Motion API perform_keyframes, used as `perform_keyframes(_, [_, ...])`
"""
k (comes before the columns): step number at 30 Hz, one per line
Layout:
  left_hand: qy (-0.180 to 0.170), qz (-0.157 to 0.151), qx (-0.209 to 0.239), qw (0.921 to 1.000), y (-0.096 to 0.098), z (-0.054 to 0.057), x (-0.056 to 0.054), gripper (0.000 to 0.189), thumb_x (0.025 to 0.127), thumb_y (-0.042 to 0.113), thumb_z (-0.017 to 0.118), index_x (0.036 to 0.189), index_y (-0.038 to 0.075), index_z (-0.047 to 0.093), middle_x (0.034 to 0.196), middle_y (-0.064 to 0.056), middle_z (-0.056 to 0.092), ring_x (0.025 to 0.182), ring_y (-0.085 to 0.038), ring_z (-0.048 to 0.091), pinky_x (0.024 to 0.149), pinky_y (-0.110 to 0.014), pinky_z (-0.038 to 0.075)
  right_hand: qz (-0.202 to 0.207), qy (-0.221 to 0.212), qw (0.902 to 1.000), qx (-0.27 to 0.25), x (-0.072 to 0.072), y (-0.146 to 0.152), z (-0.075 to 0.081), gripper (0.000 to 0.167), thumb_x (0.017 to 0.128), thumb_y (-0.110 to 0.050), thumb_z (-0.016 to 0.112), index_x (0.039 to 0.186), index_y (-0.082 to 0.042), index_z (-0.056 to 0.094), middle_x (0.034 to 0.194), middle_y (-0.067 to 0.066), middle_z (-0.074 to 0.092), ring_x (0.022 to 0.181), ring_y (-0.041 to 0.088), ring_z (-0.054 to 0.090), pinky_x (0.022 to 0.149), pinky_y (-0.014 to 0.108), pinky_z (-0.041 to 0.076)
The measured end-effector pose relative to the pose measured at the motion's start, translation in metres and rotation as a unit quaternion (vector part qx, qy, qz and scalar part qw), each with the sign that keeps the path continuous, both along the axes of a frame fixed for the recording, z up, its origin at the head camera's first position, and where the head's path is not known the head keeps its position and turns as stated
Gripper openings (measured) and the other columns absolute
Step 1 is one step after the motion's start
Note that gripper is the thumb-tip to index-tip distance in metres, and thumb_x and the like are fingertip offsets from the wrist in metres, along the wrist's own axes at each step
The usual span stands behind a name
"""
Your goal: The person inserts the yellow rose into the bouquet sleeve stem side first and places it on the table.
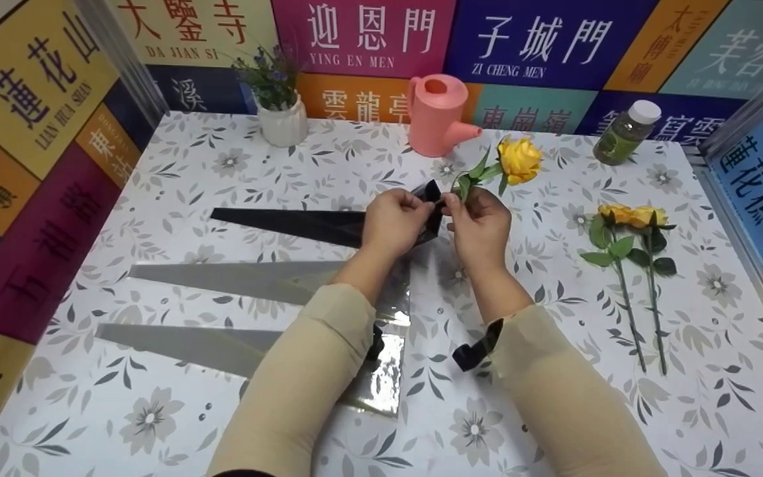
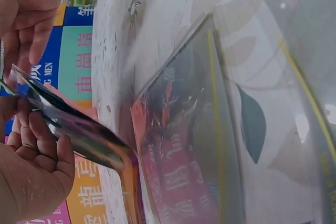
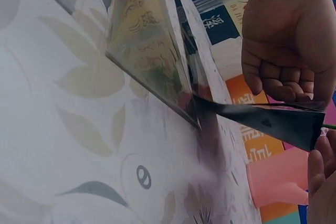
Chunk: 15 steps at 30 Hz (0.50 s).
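Note:
My left hand [image 1: 391, 222] pinches the open end of a long, tapering black flower sleeve [image 1: 289, 222], whose narrow end points left. Just right of its mouth, my right hand [image 1: 484, 228] pinches the stem of a yellow rose [image 1: 520, 160], with the bloom up and to the right. In the right wrist view the stem runs to the wide end of the sleeve [image 3: 283, 127]; how far it reaches inside is hidden. Two more yellow roses [image 1: 633, 215] lie side by side at the right. Two similar grey, see-through-fronted sleeves [image 1: 222, 275] lie nearer me, partly under my left arm.
At the back stand a white pot with a small plant [image 1: 282, 122], a pink watering can [image 1: 436, 119] and a white-capped bottle [image 1: 626, 136]. Printed panels [image 1: 368, 33] wall the flower-patterned table [image 1: 150, 417] at the back and sides.

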<state>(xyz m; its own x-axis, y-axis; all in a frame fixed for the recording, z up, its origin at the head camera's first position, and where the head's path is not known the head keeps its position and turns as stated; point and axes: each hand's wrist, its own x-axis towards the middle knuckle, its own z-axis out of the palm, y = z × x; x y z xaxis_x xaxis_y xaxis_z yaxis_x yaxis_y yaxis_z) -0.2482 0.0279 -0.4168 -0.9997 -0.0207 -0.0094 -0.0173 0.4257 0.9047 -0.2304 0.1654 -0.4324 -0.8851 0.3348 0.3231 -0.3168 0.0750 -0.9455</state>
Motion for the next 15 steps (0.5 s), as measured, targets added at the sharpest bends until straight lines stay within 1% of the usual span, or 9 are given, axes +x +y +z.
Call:
perform_keyframes(4, [0.0,0.004,-0.001,1.0,-0.0013,0.0009,0.0004,0.019,0.096,0.025,0.078,0.087,0.009,0.074,0.077,0.002,0.07,0.074,-0.012,0.064,0.074,-0.026,0.052,-0.009,-0.028,0.9994,0.018,-0.0012,0.0017,0.0006,0.008,0.093,-0.001,0.078,0.092,0.007,0.076,0.077,0.006,0.074,0.061,0.011,0.065,0.054,0.018,0.051])
perform_keyframes(7, [-0.005,0.007,0.006,0.9999,-0.0027,0.0006,0.0005,0.019,0.097,0.026,0.078,0.087,0.01,0.073,0.077,0.003,0.071,0.072,-0.012,0.065,0.073,-0.026,0.052,-0.003,-0.037,0.9993,0.009,-0.0014,0.0022,0.0029,0.009,0.096,-0.003,0.075,0.095,0.006,0.076,0.08,0.005,0.075,0.063,0.011,0.065,0.055,0.02,0.054])
perform_keyframes(10, [0.0,0.007,0.003,1.0,-0.0038,-0.0002,0.0002,0.02,0.097,0.027,0.078,0.088,0.01,0.074,0.077,0.003,0.071,0.071,-0.011,0.065,0.072,-0.026,0.052,0.003,-0.03,0.9992,-0.026,-0.0007,0.0019,0.0056,0.008,0.1,-0.003,0.071,0.101,0.004,0.073,0.085,0.006,0.078,0.069,0.012,0.072,0.054,0.023,0.057])
perform_keyframes(12, [0.003,0.006,0.0,1.0,-0.0038,-0.0004,0.0,0.02,0.097,0.027,0.077,0.088,0.01,0.074,0.077,0.004,0.071,0.07,-0.01,0.064,0.071,-0.026,0.052,0.0,-0.016,0.9986,-0.05,-0.0007,0.0017,0.0066,0.003,0.101,-0.001,0.069,0.102,0.001,0.069,0.087,0.008,0.079,0.068,0.013,0.073,0.053,0.025,0.058])
perform_keyframes(13, [0.005,0.005,-0.002,1.0,-0.004,-0.0004,-0.0002,0.02,0.097,0.027,0.077,0.088,0.01,0.074,0.076,0.004,0.07,0.07,-0.01,0.063,0.071,-0.026,0.051,-0.002,-0.006,0.9984,-0.056,-0.0006,0.0015,0.0069,0.001,0.1,0.0,0.069,0.101,-0.001,0.068,0.088,0.009,0.079,0.067,0.013,0.074,0.053,0.024,0.057])
perform_keyframes(15, [0.007,0.006,-0.006,0.9999,-0.0043,0.0001,-0.0003,0.02,0.097,0.028,0.077,0.088,0.01,0.074,0.076,0.005,0.068,0.071,-0.01,0.061,0.071,-0.026,0.05,-0.006,0.01,0.9984,-0.055,0.0001,0.001,0.0073,0.006,0.099,0.002,0.069,0.1,-0.004,0.067,0.088,0.01,0.079,0.065,0.013,0.073,0.052,0.025,0.057])
